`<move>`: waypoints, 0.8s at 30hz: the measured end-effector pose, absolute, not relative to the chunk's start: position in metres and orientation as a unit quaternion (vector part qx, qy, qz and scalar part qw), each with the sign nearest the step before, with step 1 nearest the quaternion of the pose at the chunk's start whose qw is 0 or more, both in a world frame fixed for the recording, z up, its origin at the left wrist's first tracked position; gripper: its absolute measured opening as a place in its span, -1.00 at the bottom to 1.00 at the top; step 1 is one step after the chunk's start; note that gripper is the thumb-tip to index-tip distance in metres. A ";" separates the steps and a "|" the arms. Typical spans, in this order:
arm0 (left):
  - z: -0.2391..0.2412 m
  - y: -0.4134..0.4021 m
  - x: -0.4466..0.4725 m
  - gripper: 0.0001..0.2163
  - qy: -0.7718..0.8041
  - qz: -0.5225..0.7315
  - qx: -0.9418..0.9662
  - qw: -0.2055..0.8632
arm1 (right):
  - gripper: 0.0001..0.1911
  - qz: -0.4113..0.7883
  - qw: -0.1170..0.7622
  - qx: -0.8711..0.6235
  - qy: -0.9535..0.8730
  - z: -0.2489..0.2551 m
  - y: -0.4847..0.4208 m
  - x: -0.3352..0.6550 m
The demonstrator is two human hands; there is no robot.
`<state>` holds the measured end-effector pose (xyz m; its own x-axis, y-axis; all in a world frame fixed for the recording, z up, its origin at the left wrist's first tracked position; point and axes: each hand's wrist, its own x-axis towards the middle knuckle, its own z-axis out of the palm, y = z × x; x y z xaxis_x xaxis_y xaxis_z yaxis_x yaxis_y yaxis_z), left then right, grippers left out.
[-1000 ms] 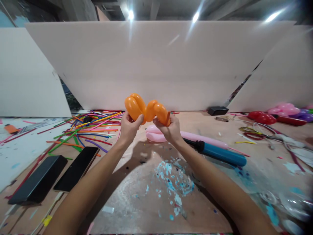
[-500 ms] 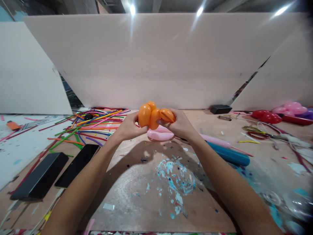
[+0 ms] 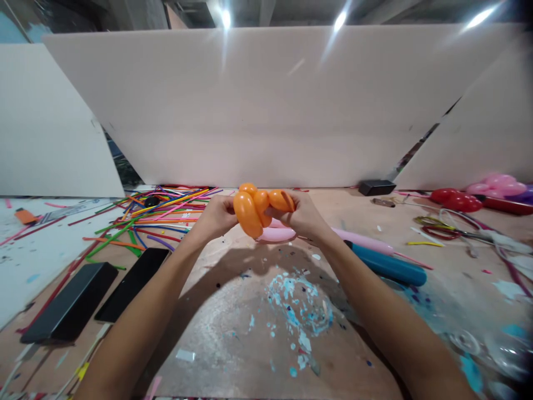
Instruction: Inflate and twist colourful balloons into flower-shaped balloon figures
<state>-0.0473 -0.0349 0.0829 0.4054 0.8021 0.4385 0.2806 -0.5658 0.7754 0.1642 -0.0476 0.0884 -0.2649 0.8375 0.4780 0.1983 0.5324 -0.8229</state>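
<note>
An orange twisted balloon point(image 3: 248, 213) made of several bubbles is held up above the table, between both hands. My left hand point(image 3: 219, 215) is closed on its left side, the fingertips partly hidden behind the large bubble. Around the smaller right-hand bubble, my right hand point(image 3: 302, 213) has its fingers wrapped. Behind and below them lies a pink balloon point(image 3: 278, 233) on the table, partly covered by the orange one. A longer pink balloon point(image 3: 364, 241) and a blue balloon pump point(image 3: 387, 264) rest to the right of my right forearm.
Many uninflated balloons point(image 3: 166, 203) are heaped at the back left. A phone point(image 3: 132, 283) and a black box-like device point(image 3: 69, 304) lie on the left. Scissors point(image 3: 470, 233), red balloons point(image 3: 456, 200) and a small black box point(image 3: 376, 187) are at the right. White boards point(image 3: 266, 111) stand behind.
The orange balloon has turned and tilted in my hands, its large left bubble now hanging lower. Both hands keep their hold.
</note>
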 end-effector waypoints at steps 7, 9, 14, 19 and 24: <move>0.076 -0.031 -0.043 -0.90 0.374 0.388 0.757 0.369 | -0.76 0.319 0.472 -0.385 -0.726 0.078 -0.036 0.164; 0.074 -0.030 -0.042 -0.90 0.382 0.390 0.749 0.375 | -0.80 0.292 0.474 -0.392 -0.733 0.074 -0.034 0.163; 0.074 -0.030 -0.043 -0.80 0.354 0.417 0.717 0.432 | -0.79 0.266 0.512 -0.384 -0.721 0.065 -0.035 0.152; 0.075 -0.030 -0.045 -0.76 0.327 0.421 0.707 0.465 | -0.73 0.278 0.576 -0.386 -0.665 0.050 -0.034 0.137; 0.069 -0.022 -0.048 -0.73 0.321 0.432 0.705 0.461 | -0.71 0.323 0.553 -0.398 -0.657 0.047 -0.027 0.139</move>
